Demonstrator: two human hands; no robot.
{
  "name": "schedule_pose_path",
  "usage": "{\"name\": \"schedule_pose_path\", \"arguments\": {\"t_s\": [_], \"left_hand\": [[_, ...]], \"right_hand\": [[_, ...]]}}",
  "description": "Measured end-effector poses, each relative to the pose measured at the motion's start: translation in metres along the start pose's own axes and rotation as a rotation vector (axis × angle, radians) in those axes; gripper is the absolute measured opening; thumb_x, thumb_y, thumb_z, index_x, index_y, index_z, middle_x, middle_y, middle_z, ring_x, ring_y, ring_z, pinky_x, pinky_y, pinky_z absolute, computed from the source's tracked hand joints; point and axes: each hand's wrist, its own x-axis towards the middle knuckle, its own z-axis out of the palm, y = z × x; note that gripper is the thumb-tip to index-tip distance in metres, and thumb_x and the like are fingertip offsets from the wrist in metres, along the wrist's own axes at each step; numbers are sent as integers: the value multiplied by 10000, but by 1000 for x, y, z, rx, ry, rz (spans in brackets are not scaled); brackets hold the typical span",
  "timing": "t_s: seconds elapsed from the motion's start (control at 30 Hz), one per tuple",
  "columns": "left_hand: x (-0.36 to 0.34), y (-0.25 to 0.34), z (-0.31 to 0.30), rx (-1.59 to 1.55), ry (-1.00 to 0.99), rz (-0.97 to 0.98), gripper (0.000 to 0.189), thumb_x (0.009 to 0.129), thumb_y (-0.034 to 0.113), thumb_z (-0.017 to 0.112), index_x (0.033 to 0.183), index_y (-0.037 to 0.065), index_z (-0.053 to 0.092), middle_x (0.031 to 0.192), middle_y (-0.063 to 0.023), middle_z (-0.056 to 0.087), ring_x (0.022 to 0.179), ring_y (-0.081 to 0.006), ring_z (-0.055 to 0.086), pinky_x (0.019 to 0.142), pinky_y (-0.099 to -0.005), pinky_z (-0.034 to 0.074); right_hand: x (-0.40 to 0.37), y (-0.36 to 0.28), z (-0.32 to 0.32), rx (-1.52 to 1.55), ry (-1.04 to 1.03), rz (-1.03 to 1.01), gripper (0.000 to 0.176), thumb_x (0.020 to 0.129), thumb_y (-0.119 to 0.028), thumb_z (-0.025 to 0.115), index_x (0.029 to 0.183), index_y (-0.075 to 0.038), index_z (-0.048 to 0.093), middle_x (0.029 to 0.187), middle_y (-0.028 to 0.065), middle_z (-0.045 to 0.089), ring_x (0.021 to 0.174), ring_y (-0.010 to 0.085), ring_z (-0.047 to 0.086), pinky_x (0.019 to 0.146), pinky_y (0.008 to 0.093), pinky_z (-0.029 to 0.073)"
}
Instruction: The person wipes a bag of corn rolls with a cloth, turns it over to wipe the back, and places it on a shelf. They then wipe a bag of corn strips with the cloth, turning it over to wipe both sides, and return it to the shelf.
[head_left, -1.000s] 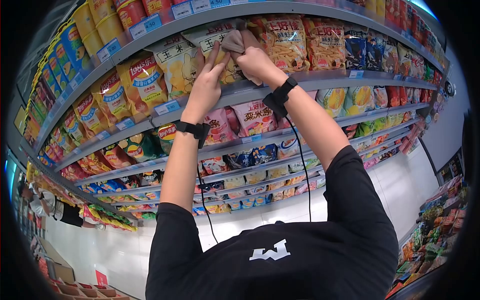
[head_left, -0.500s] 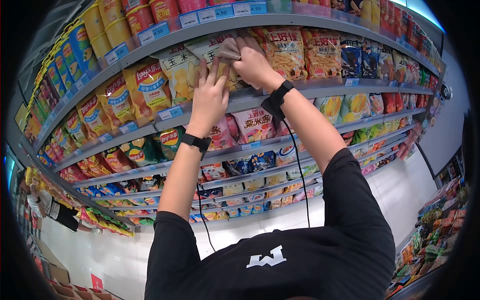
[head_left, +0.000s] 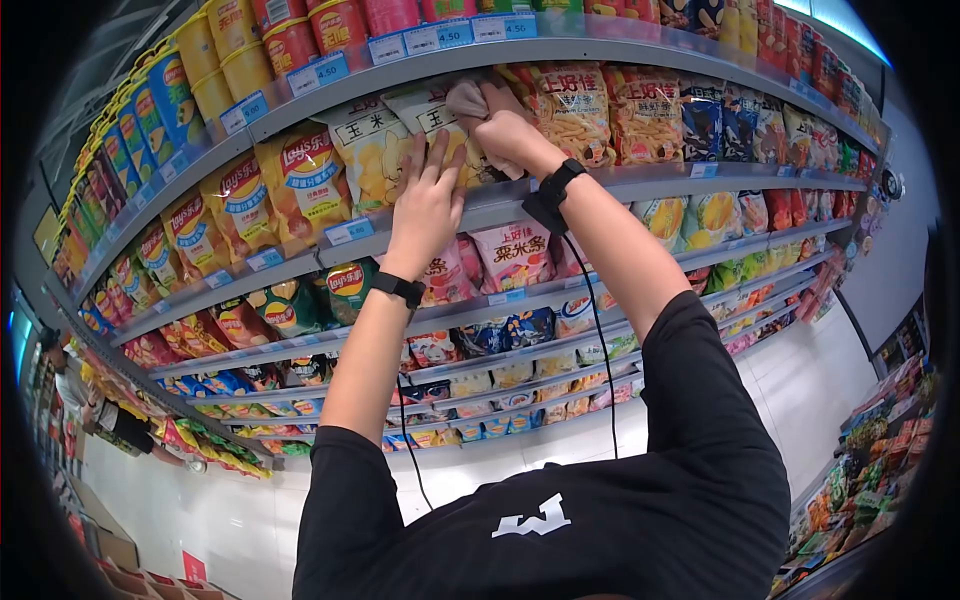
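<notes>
My left hand (head_left: 430, 205) lies flat with fingers spread against the front of a white and yellow corn snack bag (head_left: 428, 108) on the upper shelf. My right hand (head_left: 508, 135) grips a crumpled greyish cloth (head_left: 467, 99) at that bag's upper right side. Its fingertips are partly hidden behind the cloth and under the shelf above. Another corn snack bag (head_left: 368, 150) stands just left of my left hand, and an orange prawn cracker bag (head_left: 575, 112) is right of my right hand.
Yellow Lay's bags (head_left: 303, 178) fill the shelf to the left. A grey shelf edge (head_left: 640, 182) with price tags runs below my hands, and another (head_left: 620, 42) passes above. Black cables hang from both wrist straps. A person (head_left: 125, 425) stands in the left aisle.
The view has shifted slightly, so the shelves sit lower in the picture. The cloth in my right hand is slightly higher against the bag. My left hand has slid slightly down.
</notes>
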Motion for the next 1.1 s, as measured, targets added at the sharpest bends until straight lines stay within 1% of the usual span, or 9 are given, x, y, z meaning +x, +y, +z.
{"name": "schedule_pose_path", "arguments": {"t_s": [0.2,0.4,0.57,0.67,0.87,1.0,1.03,1.07,1.1], "left_hand": [[-20,7,1,-59,2,-23,561,936,121,656,1482,99,527,1634,-164,358,1509,-425,311,1206,-496,348],[-94,21,-14,-318,152,-94,478,893,14,647,1367,51,602,1543,-179,472,1403,-403,462,1139,-482,406],[-201,37,-2,-403,110,-360,317,895,-25,616,1207,25,649,1303,-154,620,1218,-372,566,1039,-462,452],[-281,44,6,-423,-44,-547,275,910,-15,605,1178,22,655,1214,-159,637,1167,-356,585,1019,-446,458],[-527,41,25,-611,-502,-1160,199,948,74,611,1111,-6,692,972,-194,718,881,-359,696,811,-427,550],[-736,69,-17,-380,-1136,-1120,220,897,162,595,1046,62,723,971,-235,735,962,-429,704,849,-494,565],[-797,79,-36,-424,-1236,-944,211,907,182,584,1003,57,725,876,-184,752,817,-366,726,718,-467,562],[-849,76,-39,-716,-1895,-936,186,863,164,610,952,76,748,792,-101,738,708,-304,691,663,-451,544],[-868,89,-64,-754,-2057,-730,172,873,156,609,957,70,733,794,-101,730,704,-298,692,643,-441,543]], "right_hand": [[-50,12,12,-93,306,-305,513,862,-189,735,1303,-10,543,1387,266,504,1277,458,501,1038,496,447],[-157,8,-10,324,312,-356,378,855,-16,684,1212,-22,559,1046,160,637,963,328,647,862,390,518],[-252,33,9,298,164,-168,600,922,19,682,1400,-61,328,1059,99,606,972,171,640,882,316,524],[-331,60,29,392,45,320,673,896,-192,818,1359,-41,353,1149,170,681,1016,241,694,886,343,533],[-541,153,38,621,-185,1342,479,1033,-429,608,1227,3,537,937,73,636,790,163,626,702,323,533],[-681,160,15,541,-153,1656,458,1076,-422,497,1223,1,589,892,74,630,761,191,635,657,352,546],[-714,158,6,422,-180,1685,474,1076,-422,487,1255,7,582,940,114,662,823,230,667,703,378,560],[-749,157,-4,304,-211,1708,490,1077,-421,478,1286,12,576,989,154,693,885,269,700,750,404,575],[-788,158,-18,29,-362,1610,490,1081,-406,462,1302,17,572,1076,205,696,969,336,700,817,435,571]]}}
